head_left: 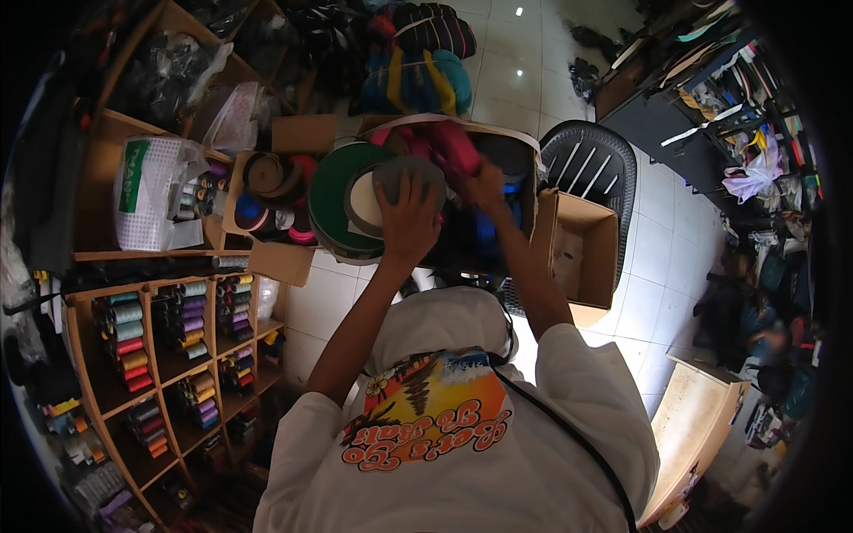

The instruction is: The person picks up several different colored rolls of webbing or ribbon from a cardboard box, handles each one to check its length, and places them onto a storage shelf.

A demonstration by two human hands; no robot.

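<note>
My left hand (409,216) lies on the face of a grey roll of strap (433,180), fingers spread; the roll has a pale core. Beneath it is a larger, dark green roll (329,182). To the right, my right hand (486,186) is closed on a magenta roll (455,147), whose far side is partly hidden. The magenta roll is over an open cardboard box (528,209) with dark and blue items in it. A pale strip (480,123) curves along the box's far edge.
Left, an open carton (280,256) holds brown, red and blue rolls. Wooden shelves (151,311) hold several thread cones. At right, a small open box (586,244) sits on a black plastic chair (626,169). Colourful bundles (418,80) lie beyond; a cluttered rack (702,98) stands far right.
</note>
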